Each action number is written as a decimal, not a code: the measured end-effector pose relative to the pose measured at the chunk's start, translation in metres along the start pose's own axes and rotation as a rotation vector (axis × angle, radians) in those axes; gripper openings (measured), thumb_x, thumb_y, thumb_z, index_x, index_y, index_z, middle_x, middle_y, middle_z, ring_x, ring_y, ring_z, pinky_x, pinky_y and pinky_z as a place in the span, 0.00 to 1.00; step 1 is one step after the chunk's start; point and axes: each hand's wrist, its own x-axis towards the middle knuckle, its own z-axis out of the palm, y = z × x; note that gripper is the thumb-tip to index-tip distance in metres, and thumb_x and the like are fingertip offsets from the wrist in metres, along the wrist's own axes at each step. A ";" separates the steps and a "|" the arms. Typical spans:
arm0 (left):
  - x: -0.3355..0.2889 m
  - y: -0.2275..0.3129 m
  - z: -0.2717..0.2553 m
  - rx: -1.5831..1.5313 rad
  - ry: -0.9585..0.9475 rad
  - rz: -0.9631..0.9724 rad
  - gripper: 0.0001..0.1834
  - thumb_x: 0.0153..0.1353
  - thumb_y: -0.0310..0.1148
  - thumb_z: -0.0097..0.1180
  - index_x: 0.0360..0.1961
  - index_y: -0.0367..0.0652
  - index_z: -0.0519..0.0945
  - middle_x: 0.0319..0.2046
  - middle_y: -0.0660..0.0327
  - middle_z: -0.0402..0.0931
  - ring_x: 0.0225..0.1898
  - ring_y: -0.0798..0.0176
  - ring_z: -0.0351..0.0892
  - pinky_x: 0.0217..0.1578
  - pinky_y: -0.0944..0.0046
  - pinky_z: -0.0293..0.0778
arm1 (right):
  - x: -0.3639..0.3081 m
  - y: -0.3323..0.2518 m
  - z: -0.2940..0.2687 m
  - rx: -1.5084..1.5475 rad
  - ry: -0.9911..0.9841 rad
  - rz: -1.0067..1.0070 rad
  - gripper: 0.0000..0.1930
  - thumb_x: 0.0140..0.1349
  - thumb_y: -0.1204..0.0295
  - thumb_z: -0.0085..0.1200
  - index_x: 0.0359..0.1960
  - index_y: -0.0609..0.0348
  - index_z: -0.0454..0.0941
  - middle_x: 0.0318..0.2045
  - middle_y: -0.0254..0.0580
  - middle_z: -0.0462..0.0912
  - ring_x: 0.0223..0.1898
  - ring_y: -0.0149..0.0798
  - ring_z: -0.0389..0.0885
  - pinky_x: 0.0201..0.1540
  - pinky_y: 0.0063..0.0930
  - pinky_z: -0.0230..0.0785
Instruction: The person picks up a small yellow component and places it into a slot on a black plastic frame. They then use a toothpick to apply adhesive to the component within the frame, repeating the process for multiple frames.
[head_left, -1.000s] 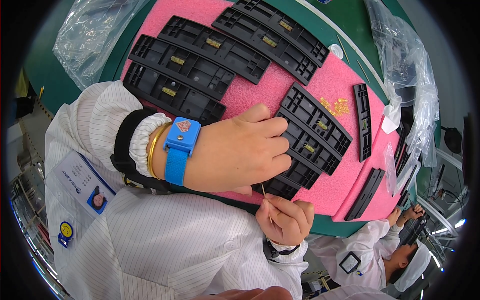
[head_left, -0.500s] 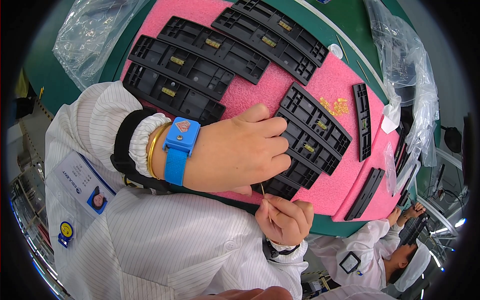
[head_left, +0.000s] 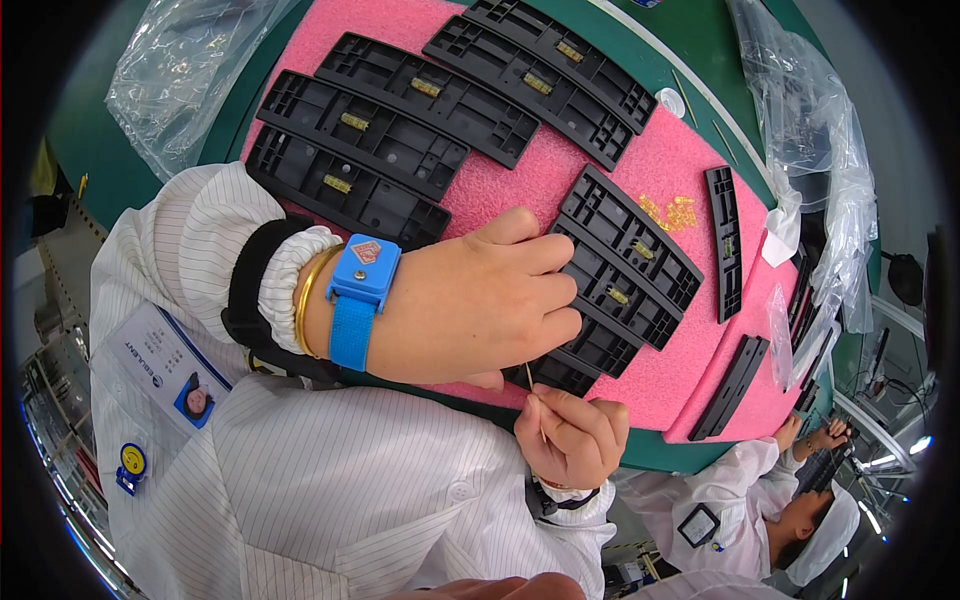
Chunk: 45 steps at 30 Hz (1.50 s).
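Note:
My left hand point(head_left: 470, 300), with a blue wrist strap point(head_left: 364, 275) on the wrist, is closed over a black plastic piece point(head_left: 568, 375) at the near edge of the pink foam. Its fingertips are hidden. Just below, my right hand point(head_left: 575, 440) pinches a thin wooden stick point(head_left: 530, 377), its tip against or just over the near end of that piece; exact contact cannot be made out. Beside my left knuckles lie ribbed black pieces point(head_left: 665, 290) with small yellowish inserts point(head_left: 618, 296). A pile of tiny gold parts point(head_left: 670, 213) rests on the foam beyond.
More curved black pieces point(head_left: 480, 110) cover the far and left foam point(head_left: 490, 205). On the right lie a narrow curved piece point(head_left: 724, 245) and a straight black bar point(head_left: 730, 388). Clear plastic bags point(head_left: 190, 80) flank the green table. A co-worker point(head_left: 740, 500) sits at lower right.
The wooden stick and the right fingertips have shifted very slightly. My left hand stays in place on the black piece. The co-worker's hands moved a little.

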 end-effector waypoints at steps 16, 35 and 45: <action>0.001 -0.001 0.000 -0.014 -0.011 -0.004 0.28 0.41 0.49 0.79 0.41 0.50 0.80 0.38 0.68 0.74 0.50 0.59 0.70 0.52 0.55 0.63 | 0.002 0.001 0.000 0.041 0.002 -0.016 0.17 0.51 0.81 0.77 0.33 0.51 0.79 0.37 0.35 0.92 0.27 0.35 0.75 0.28 0.26 0.65; -0.007 0.013 0.009 0.234 0.084 0.074 0.20 0.41 0.46 0.74 0.32 0.51 0.78 0.35 0.67 0.70 0.47 0.58 0.71 0.50 0.54 0.64 | -0.014 0.021 0.019 0.579 0.496 0.402 0.10 0.71 0.76 0.65 0.35 0.58 0.73 0.33 0.45 0.82 0.34 0.34 0.73 0.40 0.28 0.66; -0.012 0.010 0.011 0.131 0.067 0.020 0.18 0.42 0.45 0.74 0.32 0.49 0.85 0.38 0.66 0.73 0.51 0.56 0.73 0.54 0.53 0.66 | -0.016 0.025 0.024 0.669 0.491 0.403 0.09 0.64 0.84 0.69 0.37 0.61 0.79 0.36 0.46 0.87 0.34 0.34 0.76 0.38 0.27 0.68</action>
